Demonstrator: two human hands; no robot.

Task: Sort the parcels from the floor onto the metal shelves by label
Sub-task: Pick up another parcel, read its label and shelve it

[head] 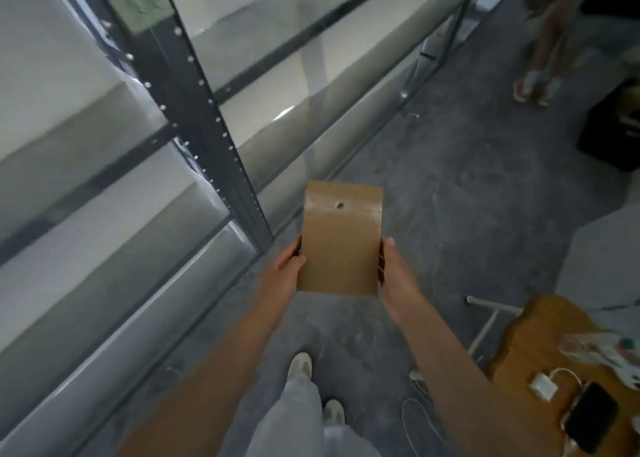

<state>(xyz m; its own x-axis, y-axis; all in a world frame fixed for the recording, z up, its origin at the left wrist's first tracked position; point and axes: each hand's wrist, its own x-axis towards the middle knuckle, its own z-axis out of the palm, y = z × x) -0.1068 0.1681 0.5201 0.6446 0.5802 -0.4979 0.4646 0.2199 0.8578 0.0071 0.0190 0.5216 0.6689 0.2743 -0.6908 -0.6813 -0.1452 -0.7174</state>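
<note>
The metal shelves (114, 235) were noted along the left of the view, their tiers carried on a dark perforated upright (207, 127), and no parcels could be made out on the tiers in sight. Just right of the upright's foot, the left hand (282, 266) was seen curled round the left edge of a flat brown paper parcel (341, 245), thumb on the face and fingers behind. The parcel was held above the grey floor (450, 197) in front of the body, near the shelves but touching none of them. Its right edge was gripped likewise by the right hand (398, 280). No label could be read on the face shown; only a small dark hole near the top edge was observed. It is judged that the parcel should be turned over so that the label can be found and read before a tier is chosen. The two-handed edge grip is judged sound for a thin, light item, which should be laid flat and well back from the shelf lip. A wooden table (540, 345) bearing a phone (592, 422) was recorded at the far right.
</note>
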